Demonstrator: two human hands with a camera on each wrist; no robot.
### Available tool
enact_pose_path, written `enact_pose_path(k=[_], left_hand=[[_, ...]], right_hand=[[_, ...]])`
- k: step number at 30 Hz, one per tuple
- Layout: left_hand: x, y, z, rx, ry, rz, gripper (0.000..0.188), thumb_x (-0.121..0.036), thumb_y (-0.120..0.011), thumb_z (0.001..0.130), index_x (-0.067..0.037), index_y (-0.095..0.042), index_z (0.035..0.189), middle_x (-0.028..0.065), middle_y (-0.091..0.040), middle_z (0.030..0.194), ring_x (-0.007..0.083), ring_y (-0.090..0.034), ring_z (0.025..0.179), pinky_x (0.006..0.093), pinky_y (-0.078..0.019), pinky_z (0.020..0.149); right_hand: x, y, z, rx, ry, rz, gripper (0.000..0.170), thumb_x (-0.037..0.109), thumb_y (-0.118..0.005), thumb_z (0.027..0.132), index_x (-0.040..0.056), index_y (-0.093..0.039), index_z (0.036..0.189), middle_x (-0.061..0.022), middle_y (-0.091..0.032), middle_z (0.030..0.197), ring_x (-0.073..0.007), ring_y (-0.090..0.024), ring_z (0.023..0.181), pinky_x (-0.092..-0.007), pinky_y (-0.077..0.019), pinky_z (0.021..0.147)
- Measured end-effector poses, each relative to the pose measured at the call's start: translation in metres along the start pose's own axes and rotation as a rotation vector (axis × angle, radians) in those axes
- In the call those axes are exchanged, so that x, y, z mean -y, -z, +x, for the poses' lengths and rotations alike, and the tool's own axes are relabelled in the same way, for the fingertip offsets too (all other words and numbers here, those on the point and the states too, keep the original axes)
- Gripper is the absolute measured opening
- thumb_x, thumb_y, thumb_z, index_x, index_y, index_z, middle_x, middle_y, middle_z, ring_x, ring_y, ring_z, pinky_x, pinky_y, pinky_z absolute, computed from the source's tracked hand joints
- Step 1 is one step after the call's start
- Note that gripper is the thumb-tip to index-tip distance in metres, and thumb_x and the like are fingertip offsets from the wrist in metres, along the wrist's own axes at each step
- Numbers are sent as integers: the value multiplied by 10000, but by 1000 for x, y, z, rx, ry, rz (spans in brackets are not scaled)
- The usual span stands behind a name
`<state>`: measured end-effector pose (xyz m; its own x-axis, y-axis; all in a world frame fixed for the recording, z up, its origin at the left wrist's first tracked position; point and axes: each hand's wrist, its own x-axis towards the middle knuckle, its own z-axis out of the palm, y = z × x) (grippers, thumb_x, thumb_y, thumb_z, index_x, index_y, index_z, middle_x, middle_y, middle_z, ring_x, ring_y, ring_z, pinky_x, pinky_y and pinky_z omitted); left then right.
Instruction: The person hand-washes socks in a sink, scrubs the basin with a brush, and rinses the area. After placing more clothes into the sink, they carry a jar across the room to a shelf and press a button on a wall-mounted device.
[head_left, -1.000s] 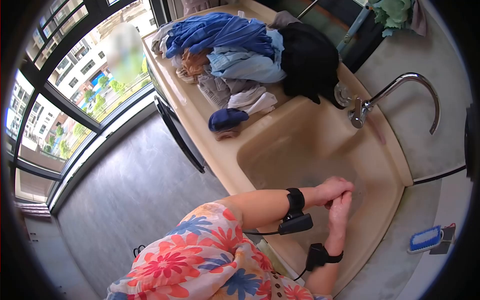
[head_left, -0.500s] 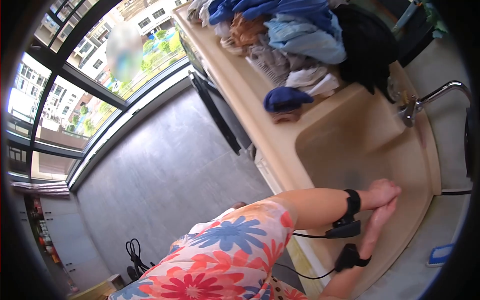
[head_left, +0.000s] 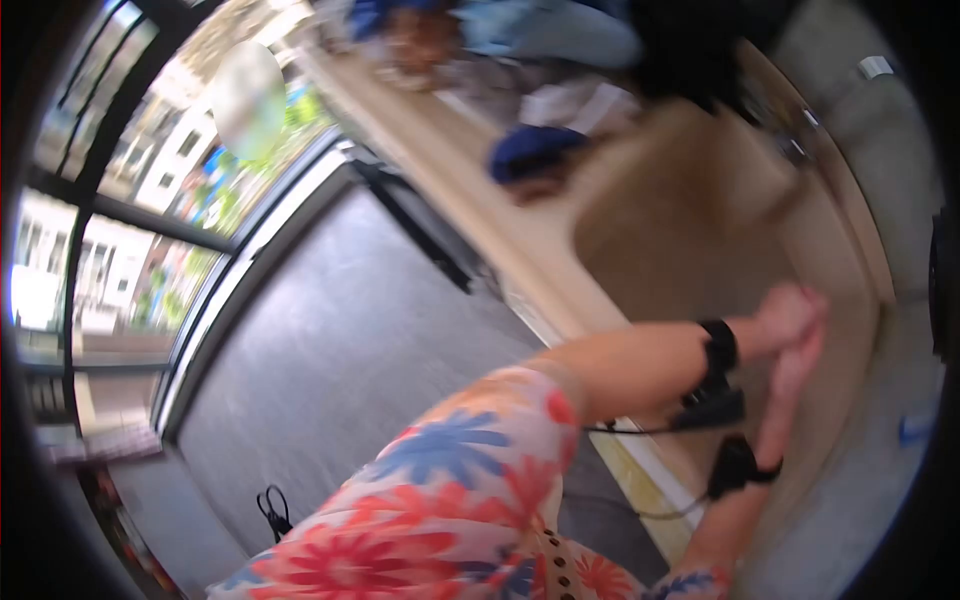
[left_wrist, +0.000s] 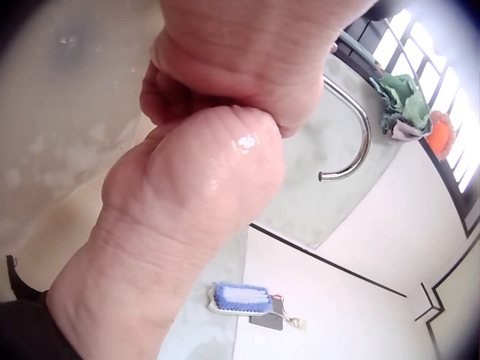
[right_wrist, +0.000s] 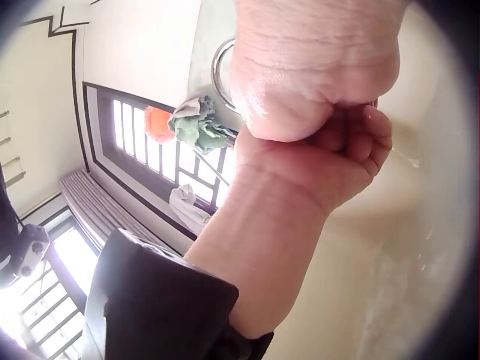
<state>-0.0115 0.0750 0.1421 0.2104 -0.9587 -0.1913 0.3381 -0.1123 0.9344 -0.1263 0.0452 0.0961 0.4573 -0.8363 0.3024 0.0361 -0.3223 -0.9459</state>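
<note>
Over the sink (head_left: pixel 680 245): left hand (head_left: pixel 785 318) and right hand (head_left: pixel 799 358) pressed together, fingers partly curled; cannot tell whether anything sits between.
Wet hands: probably best held low within the rim, so drips fall inside.
Sink: below the hands, adjoining the worktop (head_left: pixel 535 240).
Count: two hands, one sink, one faucet (left_wrist: pixel 364 127), one brush (left_wrist: pixel 241 298); heaped clothes (head_left: pixel 550 32) uncountable.

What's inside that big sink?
Cloudy water shows in the sink. The left hand and right hand touch each other over it, covering part of the view; anything beneath them or down in the murk can't be seen.
</note>
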Motion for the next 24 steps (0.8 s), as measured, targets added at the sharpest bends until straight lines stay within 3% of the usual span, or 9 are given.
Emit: enact_pose_path(k=[4, 6, 7, 9, 11, 13, 15, 16, 24], left_hand=[[15, 1, 14, 57, -93, 49, 331, -274, -501, 817, 35, -605, 760, 121, -596, 697, 169, -534, 646, 342, -443, 618], [9, 5, 10, 121, 2, -163, 295, -284, -516, 822, -5, -594, 765, 45, -566, 704, 141, -509, 648, 327, -435, 606], [8, 6, 9, 151, 22, -266, 255, -277, -539, 818, -30, -589, 784, 31, -554, 706, 127, -501, 650, 298, -433, 609], [3, 6, 5, 140, 30, -302, 234, -274, -552, 821, -47, -585, 769, 33, -560, 706, 122, -513, 665, 280, -437, 627], [4, 8, 7, 129, 116, -272, 321, -334, -552, 801, -19, -597, 845, 78, -579, 776, 170, -533, 716, 295, -446, 657], [3, 0, 7, 128, 117, -364, 274, -295, -549, 812, -25, -592, 818, 51, -564, 749, 147, -526, 705, 290, -443, 641], [6, -4, 7, 128, 122, -357, 257, -285, -549, 816, -30, -588, 822, 42, -562, 750, 138, -523, 702, 285, -440, 638], [6, -6, 7, 135, 100, -374, 251, -283, -549, 817, -34, -585, 822, 40, -562, 754, 139, -522, 701, 283, -439, 640], [6, -5, 6, 156, 92, -379, 238, -285, -533, 825, -50, -564, 803, 40, -555, 756, 150, -515, 705, 301, -436, 653]], right_hand=[[21, -30, -1, -69, 56, -1, 438, 88, -523, 845, -7, -383, 1249, -90, -433, 1261, -190, -416, 1161, -317, -305, 997], [27, -37, 3, -133, 124, -210, 334, 106, -538, 840, -3, -472, 1148, -119, -558, 1082, -196, -523, 1016, -312, -397, 891], [27, -36, 5, -179, 170, -425, 255, 155, -546, 827, -6, -515, 1023, -189, -606, 903, -291, -596, 859, -352, -460, 754], [34, -38, 6, -210, 175, -546, 200, 155, -525, 810, -9, -515, 924, -247, -587, 807, -398, -577, 780, -407, -465, 668], [34, -41, 7, -250, 146, -594, 185, 137, -504, 806, -18, -512, 906, -255, -584, 802, -415, -566, 776, -424, -461, 658], [42, -38, 4, -270, 137, -632, 172, 118, -483, 801, -27, -508, 889, -263, -581, 797, -432, -556, 772, -441, -457, 647], [47, -37, 0, -257, 88, -667, 214, 133, -436, 848, 6, -482, 1014, -273, -568, 835, -428, -560, 778, -468, -447, 655], [39, -33, 3, -227, 167, -523, 215, 111, -427, 845, -28, -474, 1002, -283, -561, 809, -436, -554, 771, -444, -450, 630], [37, -33, 2, -220, 160, -544, 182, 109, -419, 845, -41, -468, 935, -292, -553, 781, -438, -552, 753, -443, -446, 618]])
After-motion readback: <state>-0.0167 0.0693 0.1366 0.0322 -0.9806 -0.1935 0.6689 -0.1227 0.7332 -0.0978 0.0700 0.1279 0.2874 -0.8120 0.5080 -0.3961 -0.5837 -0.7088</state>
